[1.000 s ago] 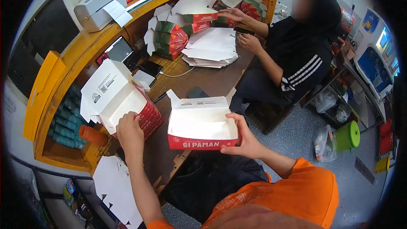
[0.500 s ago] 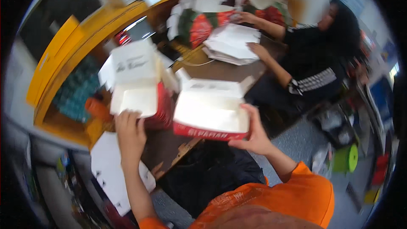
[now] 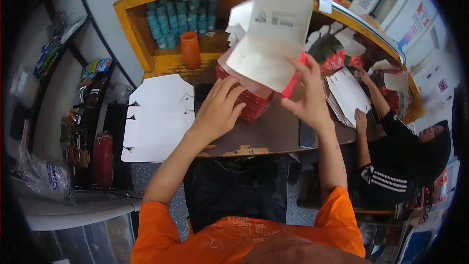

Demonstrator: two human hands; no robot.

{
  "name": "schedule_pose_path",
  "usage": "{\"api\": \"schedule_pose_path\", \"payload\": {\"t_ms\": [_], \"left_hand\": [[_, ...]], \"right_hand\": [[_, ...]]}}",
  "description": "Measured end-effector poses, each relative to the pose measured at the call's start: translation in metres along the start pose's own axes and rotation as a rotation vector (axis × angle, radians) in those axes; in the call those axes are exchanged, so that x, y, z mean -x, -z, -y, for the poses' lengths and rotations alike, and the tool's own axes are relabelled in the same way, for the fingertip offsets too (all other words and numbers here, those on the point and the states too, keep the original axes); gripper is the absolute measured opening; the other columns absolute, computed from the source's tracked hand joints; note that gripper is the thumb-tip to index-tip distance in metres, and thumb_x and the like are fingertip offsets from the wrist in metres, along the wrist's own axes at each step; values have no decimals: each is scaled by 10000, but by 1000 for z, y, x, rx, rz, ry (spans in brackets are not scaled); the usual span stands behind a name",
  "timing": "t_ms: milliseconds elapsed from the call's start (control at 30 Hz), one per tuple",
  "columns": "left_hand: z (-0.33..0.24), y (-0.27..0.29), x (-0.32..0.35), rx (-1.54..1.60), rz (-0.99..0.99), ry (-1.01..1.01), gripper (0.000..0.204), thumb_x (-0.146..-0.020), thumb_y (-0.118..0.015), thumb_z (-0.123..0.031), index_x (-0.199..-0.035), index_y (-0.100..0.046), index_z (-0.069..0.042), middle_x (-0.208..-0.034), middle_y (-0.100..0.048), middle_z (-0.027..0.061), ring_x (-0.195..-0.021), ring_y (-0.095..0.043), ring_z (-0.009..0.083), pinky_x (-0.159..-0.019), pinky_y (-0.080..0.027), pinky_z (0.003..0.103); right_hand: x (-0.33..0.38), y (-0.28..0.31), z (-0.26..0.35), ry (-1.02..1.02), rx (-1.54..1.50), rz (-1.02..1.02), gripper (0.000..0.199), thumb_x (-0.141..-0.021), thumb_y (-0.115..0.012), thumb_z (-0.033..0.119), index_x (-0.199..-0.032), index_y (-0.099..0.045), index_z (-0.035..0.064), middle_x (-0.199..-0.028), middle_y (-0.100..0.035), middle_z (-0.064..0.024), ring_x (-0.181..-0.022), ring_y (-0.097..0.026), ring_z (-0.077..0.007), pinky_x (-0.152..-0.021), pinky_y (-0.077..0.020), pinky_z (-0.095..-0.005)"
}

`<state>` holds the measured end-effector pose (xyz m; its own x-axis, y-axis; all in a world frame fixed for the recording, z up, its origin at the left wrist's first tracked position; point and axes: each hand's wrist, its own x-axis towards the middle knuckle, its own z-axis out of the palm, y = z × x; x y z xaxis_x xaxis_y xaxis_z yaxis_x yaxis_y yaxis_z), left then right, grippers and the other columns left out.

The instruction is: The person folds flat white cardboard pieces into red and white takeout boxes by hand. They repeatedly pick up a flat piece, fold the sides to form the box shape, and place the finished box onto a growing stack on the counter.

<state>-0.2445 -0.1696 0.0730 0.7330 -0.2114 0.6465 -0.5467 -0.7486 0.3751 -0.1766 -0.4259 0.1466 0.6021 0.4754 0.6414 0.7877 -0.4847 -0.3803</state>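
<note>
A folded red-and-white carton box (image 3: 266, 61), its white lid raised, sits at the top of a stack of red boxes (image 3: 256, 105) on the table. My left hand (image 3: 220, 105) rests against the near left side of the stack, fingers stretched out. At the box's right wall, my right hand (image 3: 310, 93) has its fingers over the edge and its thumb spread apart near the front corner. The box's underside is hidden.
A flat white carton sheet (image 3: 159, 120) lies on the table's left. Behind stand an orange cylinder (image 3: 190, 50) and teal stacked rolls (image 3: 181, 19) in a yellow shelf. To the right, a co-worker (image 3: 405, 161) handles white sheets (image 3: 347, 95) beside more red boxes.
The box that my right hand held apart is now on the stack, and its fingers have spread. My view has turned left. My left hand stays at the stack.
</note>
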Motion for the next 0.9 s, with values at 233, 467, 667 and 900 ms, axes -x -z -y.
{"api": "schedule_pose_path", "payload": {"t_ms": [233, 467, 667, 900], "left_hand": [[-10, 12, -20, 100, -169, 34, 479, -882, -750, -260, -1239, -553, -11, -1323, -535, 209, -1268, -512, 422, -1101, -397, 483], [-20, -4, -48, -145, 199, -43, 328, -878, -716, -246, -1042, -648, 29, -997, -661, 169, -1010, -602, 343, -991, -439, 457], [-20, -1, -52, -193, 196, -65, 292, -900, -698, -239, -1016, -632, 21, -977, -647, 164, -988, -597, 343, -911, -453, 438], [-23, -6, -54, -284, 184, -52, 263, -915, -683, -229, -1017, -625, 7, -958, -637, 164, -970, -593, 337, -898, -451, 432]], "right_hand": [[6, -63, 6, -65, -6, -98, 917, -654, -843, 142, -1482, -452, 188, -1472, -304, -286, -1275, -486, -486, -1079, -439, -498], [11, -75, 8, -6, 23, -183, 854, -673, -875, 169, -1426, -474, 136, -1438, -327, -288, -1182, -540, -500, -1013, -482, -518], [32, -52, -14, 21, 13, -15, 425, -802, -811, 102, -1170, -605, 48, -1223, -471, -197, -1080, -580, -390, -893, -529, -432], [29, -54, -22, 129, -48, 83, 157, -817, -742, 49, -946, -658, 20, -1039, -559, -124, -1023, -578, -338, -905, -488, -427]]}}
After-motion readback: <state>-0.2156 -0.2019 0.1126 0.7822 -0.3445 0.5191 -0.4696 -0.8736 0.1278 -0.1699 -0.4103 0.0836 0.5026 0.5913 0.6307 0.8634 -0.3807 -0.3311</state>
